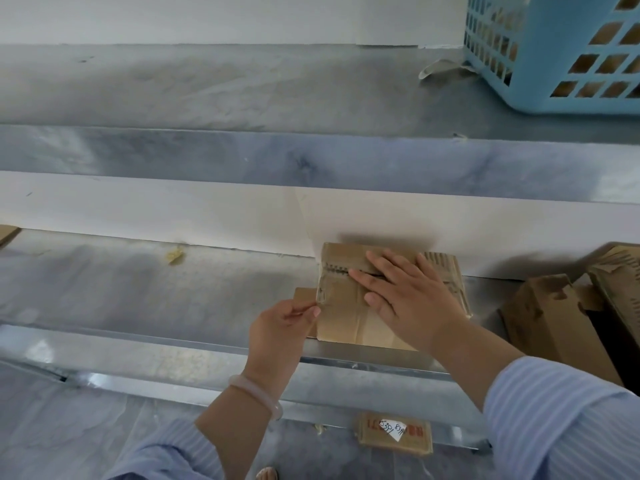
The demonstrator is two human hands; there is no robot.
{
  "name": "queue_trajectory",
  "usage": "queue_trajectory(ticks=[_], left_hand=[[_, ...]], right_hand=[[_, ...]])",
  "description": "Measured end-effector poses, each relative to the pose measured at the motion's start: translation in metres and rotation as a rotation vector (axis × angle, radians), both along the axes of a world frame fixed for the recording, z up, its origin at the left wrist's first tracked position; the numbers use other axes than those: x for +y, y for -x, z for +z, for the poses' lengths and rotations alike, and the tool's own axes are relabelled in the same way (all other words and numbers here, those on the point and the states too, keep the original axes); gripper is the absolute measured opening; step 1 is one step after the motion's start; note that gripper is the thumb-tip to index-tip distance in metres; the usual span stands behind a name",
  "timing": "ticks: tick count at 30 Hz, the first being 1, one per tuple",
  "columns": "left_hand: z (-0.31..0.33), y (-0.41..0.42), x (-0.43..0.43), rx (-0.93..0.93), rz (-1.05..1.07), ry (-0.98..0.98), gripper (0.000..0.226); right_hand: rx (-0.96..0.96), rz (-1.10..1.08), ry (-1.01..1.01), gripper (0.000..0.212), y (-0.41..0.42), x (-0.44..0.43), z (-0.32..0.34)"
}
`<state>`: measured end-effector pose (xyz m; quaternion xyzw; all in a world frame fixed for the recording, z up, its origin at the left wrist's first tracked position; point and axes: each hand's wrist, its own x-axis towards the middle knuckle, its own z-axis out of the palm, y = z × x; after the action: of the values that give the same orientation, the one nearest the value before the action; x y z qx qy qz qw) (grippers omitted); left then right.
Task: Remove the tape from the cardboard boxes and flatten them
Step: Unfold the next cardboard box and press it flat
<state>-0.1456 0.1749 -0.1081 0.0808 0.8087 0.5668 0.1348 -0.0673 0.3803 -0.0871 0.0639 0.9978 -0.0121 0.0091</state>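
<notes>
One flattened piece [394, 436] already lies on the floor. On the shelf [138, 289] the left hand [284, 323] pinches what looks like tape at the left edge of a squashed box [346, 306], which the right hand [405, 292] presses down with straight fingers. To the right, standing boxes [571, 306] remain. A basket [554, 46] sits on the shelf above.

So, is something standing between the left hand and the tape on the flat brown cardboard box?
Nothing visible does. The left hand already pinches what looks like a tape strip at the left edge of the flat brown cardboard box. The right hand presses flat on the box, further right.
</notes>
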Motion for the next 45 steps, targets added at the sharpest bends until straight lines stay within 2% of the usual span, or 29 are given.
queue_trajectory(ticks=[8, 12, 14, 17, 20, 22, 25, 27, 31, 35, 41, 45], left_hand=[[-0.002, 0.0, 0.004, -0.038, 0.02, 0.055, 0.011], [-0.001, 0.001, 0.007, -0.025, -0.043, 0.141, 0.013], [0.003, 0.001, 0.006, -0.137, -0.062, 0.053, 0.019], [0.013, 0.002, 0.001, -0.405, -0.089, -0.208, 0.024], [0.027, 0.007, -0.002, -0.451, -0.066, -0.351, 0.024], [0.032, 0.015, 0.001, -0.311, -0.032, -0.249, 0.02], [0.035, 0.025, 0.006, 0.077, -0.013, 0.127, 0.012], [0.037, 0.024, 0.009, 0.232, -0.018, 0.203, 0.014], [0.035, 0.02, 0.012, 0.277, -0.069, 0.212, 0.02], [0.037, 0.022, 0.008, 0.202, -0.093, 0.106, 0.032], [0.038, 0.03, -0.001, 0.371, -0.302, 0.272, 0.017], [0.043, 0.039, 0.0, 0.541, -0.4, 0.438, 0.01]], right_hand=[[0.024, -0.007, -0.005, 0.06, 0.0, -0.002, 0.002], [0.011, -0.005, 0.001, 0.062, -0.001, -0.002, 0.002], [0.004, -0.003, -0.009, 0.062, -0.001, -0.003, 0.002], [-0.001, 0.006, -0.009, 0.061, -0.001, -0.004, 0.003], [-0.009, 0.018, -0.009, 0.063, -0.003, -0.004, 0.004], [-0.006, 0.025, -0.01, 0.065, -0.004, -0.006, 0.006], [0.003, 0.024, -0.004, 0.064, -0.004, -0.007, 0.006], [0.004, 0.021, 0.001, 0.064, -0.004, -0.007, 0.006], [-0.01, 0.021, -0.005, 0.066, -0.005, -0.006, 0.006], [-0.018, 0.022, 0.005, 0.067, -0.006, -0.008, 0.007], [-0.024, 0.023, 0.015, 0.073, -0.005, -0.007, 0.007], [-0.004, 0.011, 0.03, 0.066, -0.004, -0.006, 0.008]])
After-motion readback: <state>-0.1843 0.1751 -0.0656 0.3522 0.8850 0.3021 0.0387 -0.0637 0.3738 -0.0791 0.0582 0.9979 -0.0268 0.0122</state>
